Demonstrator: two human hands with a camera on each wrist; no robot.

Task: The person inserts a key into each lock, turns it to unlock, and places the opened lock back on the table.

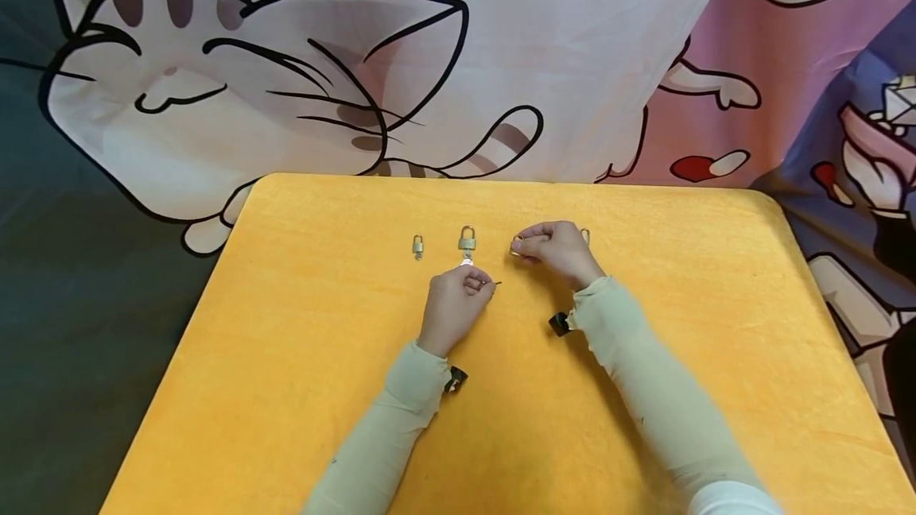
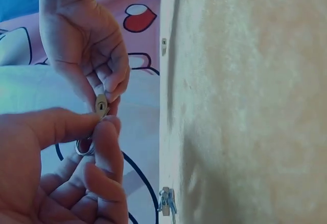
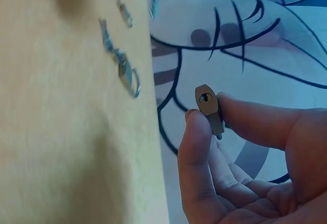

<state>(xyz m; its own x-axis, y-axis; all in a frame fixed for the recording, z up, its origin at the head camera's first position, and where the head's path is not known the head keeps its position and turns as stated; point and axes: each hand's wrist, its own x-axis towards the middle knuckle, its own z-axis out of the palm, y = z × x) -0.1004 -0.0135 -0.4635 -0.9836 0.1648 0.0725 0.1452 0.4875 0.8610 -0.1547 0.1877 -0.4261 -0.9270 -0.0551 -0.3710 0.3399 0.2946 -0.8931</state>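
Observation:
My right hand (image 1: 561,251) pinches a small brass padlock (image 3: 206,99) between thumb and fingertips, its keyhole facing the right wrist camera. My left hand (image 1: 456,304) pinches a small key (image 1: 498,283) that sticks out to the right past the fingertips; a metal ring (image 2: 84,146) hangs by those fingers in the left wrist view. In the head view the hands are apart, the left one nearer the body. Just beyond the left hand lies a larger padlock (image 1: 467,243) with metal pieces at its base.
A small padlock (image 1: 418,246) lies left of the larger one. Another padlock (image 1: 585,236) lies behind my right hand, partly hidden. All are on the yellow table (image 1: 322,340), whose far edge meets a printed cloth (image 1: 572,38).

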